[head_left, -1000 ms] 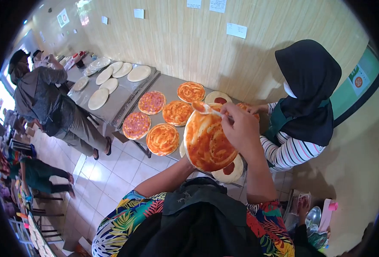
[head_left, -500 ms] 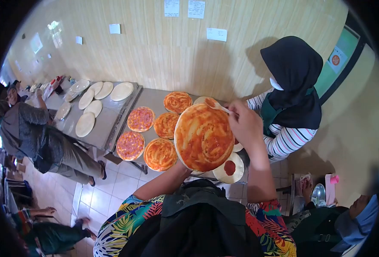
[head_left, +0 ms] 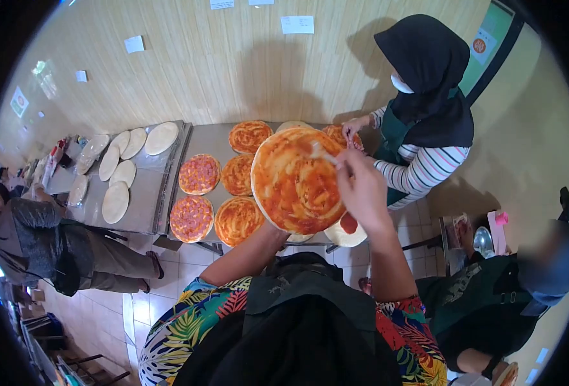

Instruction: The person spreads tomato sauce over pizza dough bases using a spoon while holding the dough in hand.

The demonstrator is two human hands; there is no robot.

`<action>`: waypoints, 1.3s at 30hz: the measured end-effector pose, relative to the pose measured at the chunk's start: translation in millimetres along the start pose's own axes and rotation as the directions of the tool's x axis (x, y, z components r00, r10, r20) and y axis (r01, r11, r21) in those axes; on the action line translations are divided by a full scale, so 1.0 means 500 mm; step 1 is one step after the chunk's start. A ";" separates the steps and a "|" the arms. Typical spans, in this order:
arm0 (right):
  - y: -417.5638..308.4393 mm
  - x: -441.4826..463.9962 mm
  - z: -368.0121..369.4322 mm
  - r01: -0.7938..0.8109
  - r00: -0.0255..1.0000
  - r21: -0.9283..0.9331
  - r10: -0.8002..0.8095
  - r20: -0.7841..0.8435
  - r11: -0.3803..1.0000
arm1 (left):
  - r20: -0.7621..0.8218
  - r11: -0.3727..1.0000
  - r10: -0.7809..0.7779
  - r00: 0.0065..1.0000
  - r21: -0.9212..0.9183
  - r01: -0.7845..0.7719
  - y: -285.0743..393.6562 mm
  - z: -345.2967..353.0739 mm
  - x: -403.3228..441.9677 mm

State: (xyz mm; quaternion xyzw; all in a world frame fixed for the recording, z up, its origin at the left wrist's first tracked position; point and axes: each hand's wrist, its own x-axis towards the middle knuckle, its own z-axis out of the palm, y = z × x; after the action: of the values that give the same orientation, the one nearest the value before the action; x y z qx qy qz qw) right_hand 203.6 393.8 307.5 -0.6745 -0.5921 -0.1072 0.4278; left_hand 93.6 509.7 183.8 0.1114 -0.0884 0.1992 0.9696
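Pizza base (head_left: 295, 196) is up in the air rn, sauce side showing, over the metal worktop (head_left: 205, 138). Step in hand is prob spreading: tomato sauce (head_left: 291, 207) covers most of it, w/ paler swirls and a bare rim. R hand (head_left: 361, 186) has a spoon (head_left: 322, 153) pinched by the handle, bowl at the far side of the base, kinda blurry. L hand (head_left: 277, 236) is mostly hidden underneath; looks like it's propping the base, but can't tell what the fingers are doing.

Imo the next stroke calls for light pressure on the thin bits, base kept steady, stopping short of the rim.

Just left: sauced bases (head_left: 239, 220), then two meat-topped pizzas (head_left: 192, 219). Below R hand, a base w/ a sauce blob (head_left: 349, 224). Co-worker (head_left: 419, 157) in stripes is bent over another sauced one (head_left: 334, 132).
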 end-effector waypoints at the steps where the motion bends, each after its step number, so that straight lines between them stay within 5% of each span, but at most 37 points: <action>1: 0.014 -0.007 0.004 -0.133 0.991 0.013 0.133 -0.028 0.991 | 0.009 0.995 0.063 0.998 0.072 -0.064 -0.002 0.022 0.000; 4: -0.013 -0.029 0.020 -0.311 0.950 0.047 0.312 -0.009 0.949 | -0.056 0.999 0.047 0.997 0.021 -0.046 0.005 0.018 -0.008; 7: -0.079 -0.043 0.028 -0.249 0.953 0.207 0.202 0.224 0.946 | -0.037 0.995 0.031 0.999 0.094 -0.027 0.008 -0.023 -0.020; 10: -0.071 -0.062 0.013 -0.169 0.962 0.278 0.098 0.254 0.946 | -0.031 0.997 0.046 0.998 0.058 -0.044 0.016 -0.029 -0.028; 12: -0.032 -0.064 0.005 -0.121 0.978 0.203 0.081 0.193 0.972 | -0.017 0.998 0.061 0.998 0.034 -0.060 0.020 -0.030 0.000; 14: -0.008 -0.065 0.005 -0.286 0.958 -0.002 0.286 0.023 0.958 | 0.002 0.998 0.067 0.998 0.002 -0.067 0.034 -0.031 -0.008; 16: -0.008 -0.066 0.022 -0.319 0.948 -0.054 0.319 -0.006 0.946 | 0.020 0.997 0.064 0.998 -0.032 -0.063 0.035 -0.033 -0.007; 19: -0.048 -0.072 0.045 -0.355 0.914 0.027 0.341 0.219 0.934 | 0.046 0.996 0.062 0.997 -0.072 -0.059 0.036 -0.035 -0.005; 22: -0.055 -0.085 0.036 -0.208 0.959 0.188 0.162 0.234 0.960 | 0.068 0.992 0.073 0.995 -0.107 -0.066 0.067 -0.041 -0.014; 28: -0.013 -0.068 0.038 -0.262 0.963 -0.042 0.264 0.061 0.964 | 0.105 0.979 0.097 0.990 -0.191 -0.076 0.079 -0.042 -0.001; 31: -0.062 -0.066 0.058 -0.301 0.916 0.141 0.245 0.317 0.943 | 0.126 0.987 0.113 0.986 -0.131 -0.096 0.084 -0.029 0.000; 34: -0.078 -0.083 0.053 -0.283 0.916 0.309 0.161 0.368 0.908 | 0.146 0.990 0.144 0.979 -0.032 -0.140 0.096 -0.022 -0.011; 39: -0.007 -0.101 0.019 -0.287 0.936 0.131 0.248 0.251 0.949 | 0.070 0.983 0.182 0.981 -0.047 -0.179 0.103 -0.019 -0.027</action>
State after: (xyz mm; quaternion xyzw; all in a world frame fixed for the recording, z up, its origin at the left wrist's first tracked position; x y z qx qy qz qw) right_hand 183.1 364.2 270.4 -0.7190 -0.5470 0.0810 0.4211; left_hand 61.5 553.3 181.3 0.0905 -0.1381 0.2805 0.9456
